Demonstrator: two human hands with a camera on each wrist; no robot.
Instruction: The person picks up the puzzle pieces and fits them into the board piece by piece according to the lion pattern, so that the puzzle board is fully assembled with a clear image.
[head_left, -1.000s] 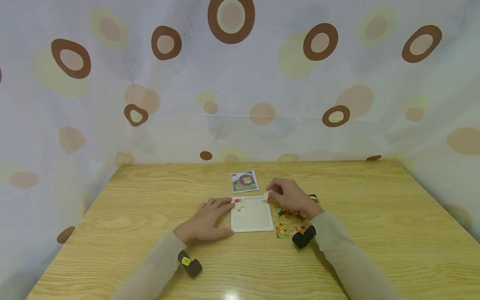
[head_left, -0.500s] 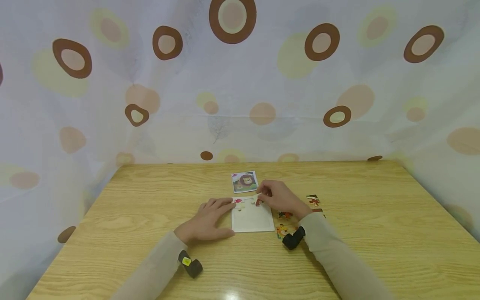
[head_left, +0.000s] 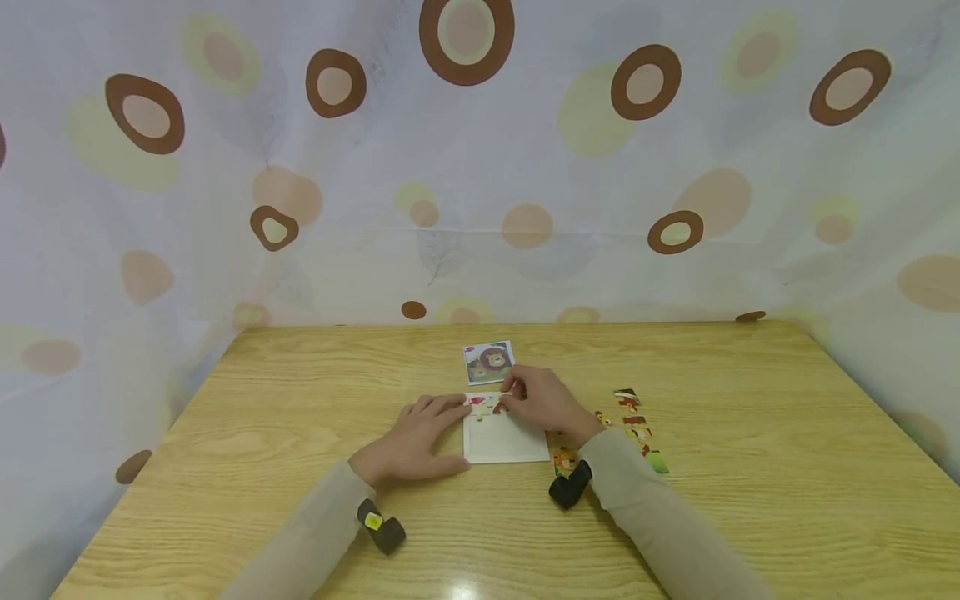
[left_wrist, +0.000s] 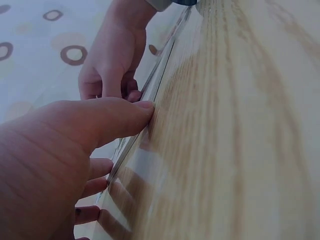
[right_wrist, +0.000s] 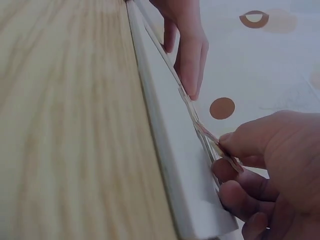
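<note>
A white puzzle tray point(head_left: 507, 443) lies on the wooden table in the head view. My left hand point(head_left: 412, 440) rests along its left side, fingers extended at the upper corner and thumb near the lower one. A pink-and-cream puzzle piece point(head_left: 477, 407) sits in the tray's upper left corner by those fingertips. Between thumb and fingers, my right hand point(head_left: 546, 406) pinches another puzzle piece point(head_left: 498, 407) at the tray's top row, right beside the first. From the right wrist, this pinched piece point(right_wrist: 227, 156) appears tilted, its far end at the tray. My fingers partly cover it.
Behind the tray lies a lion picture card point(head_left: 488, 364). Several loose puzzle pieces point(head_left: 638, 433) are spread to the right of the tray, some hidden under my right forearm. A patterned cloth point(head_left: 480, 275) hangs behind the table's back edge.
My right hand has carried the pinched puzzle piece leftward from the tray's upper right corner to beside the first piece, lowering it there. More loose pieces show. My left hand has stayed put.
</note>
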